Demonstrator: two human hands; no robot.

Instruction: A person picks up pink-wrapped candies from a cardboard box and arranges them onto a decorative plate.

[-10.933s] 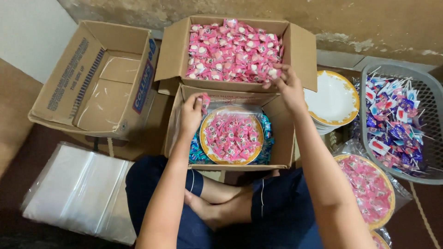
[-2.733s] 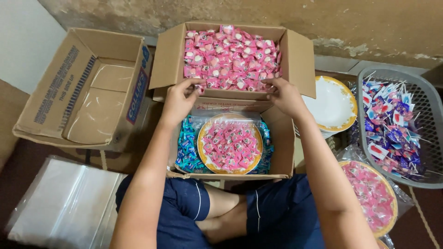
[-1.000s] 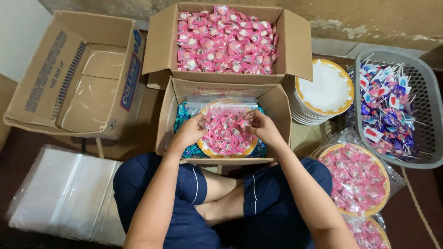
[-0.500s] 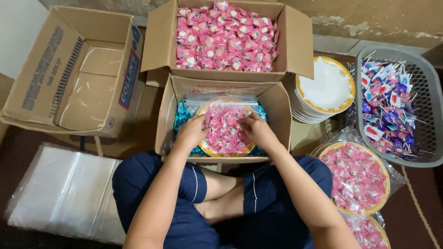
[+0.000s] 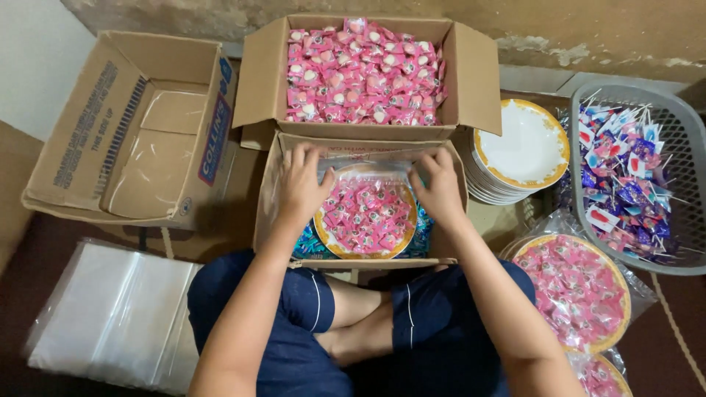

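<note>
Centre of frame: a bagged plate (image 5: 365, 217) heaped with pink sweets sits inside the near box (image 5: 273, 192), which is open at the top. Left hand (image 5: 303, 184) rests on the plate's upper-left edge, fingers bent and close together, tips on the clear plastic at the far rim. Right hand (image 5: 439, 188) mirrors it on the upper-right edge — fingers curled down onto the plastic. Whether either hand actually pinches the film cannot be told; both touch it. The plate lies between the two hands, below the fingertips in the picture. Blue-green wrappers (image 5: 307, 242) show under the plate at its lower left and right.

Surroundings: the far wall of the near box stands just beyond the fingertips, touching the sweet box (image 5: 471, 70) above it in frame. That box is full of loose pink sweets (image 5: 364, 70). Upper left: an empty carton (image 5: 70, 140), tipped on its side, opening toward the camera. Lower left: a stack of clear bags (image 5: 110, 316) on the floor. Right of centre: a stack of white plates (image 5: 521, 151) with gold rims, just beside the near box. Far right: a grey basket (image 5: 687, 173) holding lollipops (image 5: 625, 180) in blue, red and white wrappers. Lower right — two more bagged plates (image 5: 577, 290) of pink sweets.
</note>
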